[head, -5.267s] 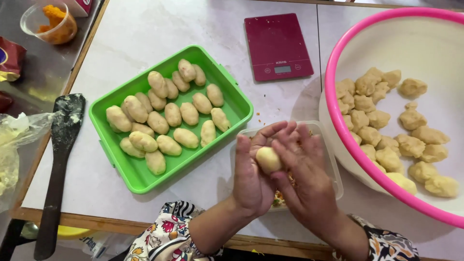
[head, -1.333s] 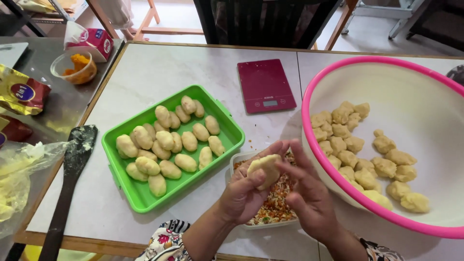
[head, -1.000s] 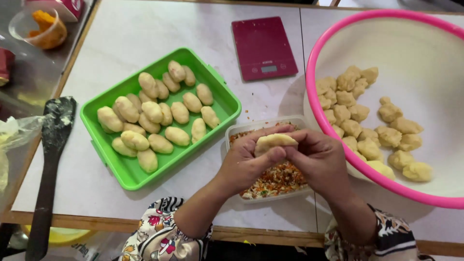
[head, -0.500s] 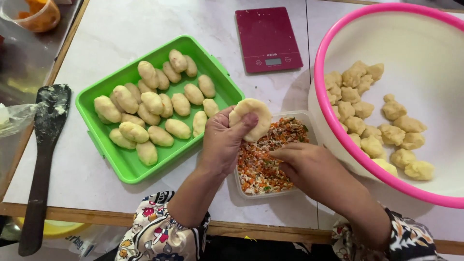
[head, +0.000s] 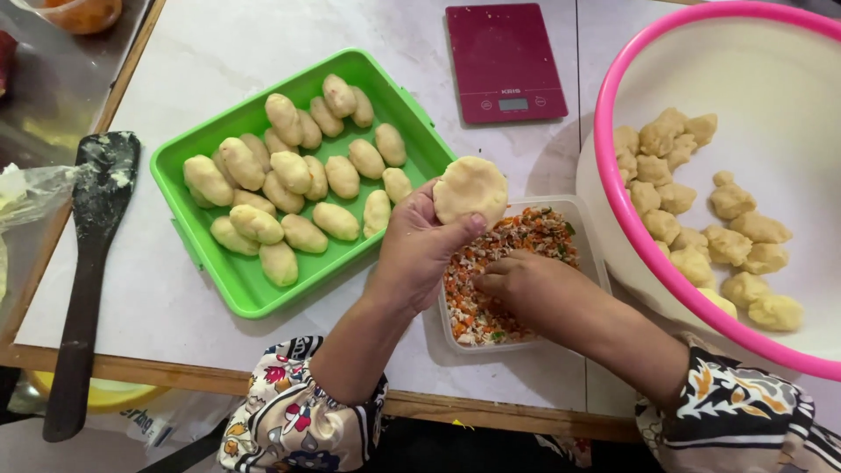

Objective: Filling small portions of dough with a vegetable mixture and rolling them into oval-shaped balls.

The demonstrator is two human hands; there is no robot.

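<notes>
- While the left hand (head: 419,254) cups a flattened dough disc (head: 470,189) just above the far-left corner of the clear filling tub (head: 585,229), the right hand (head: 524,285) dips into the tub, fingers pinched on the chopped vegetable filling (head: 534,235).
- A modest pinch placed mid-disc should let the edges seal cleanly.
- Left of the tub, the green tray (head: 229,282) holds shaped pieces; right of it, the pink-rimmed basin (head: 624,210) holds dough lumps (head: 731,236).
- The left palm tilts upward; the right wrist bends down.
</notes>
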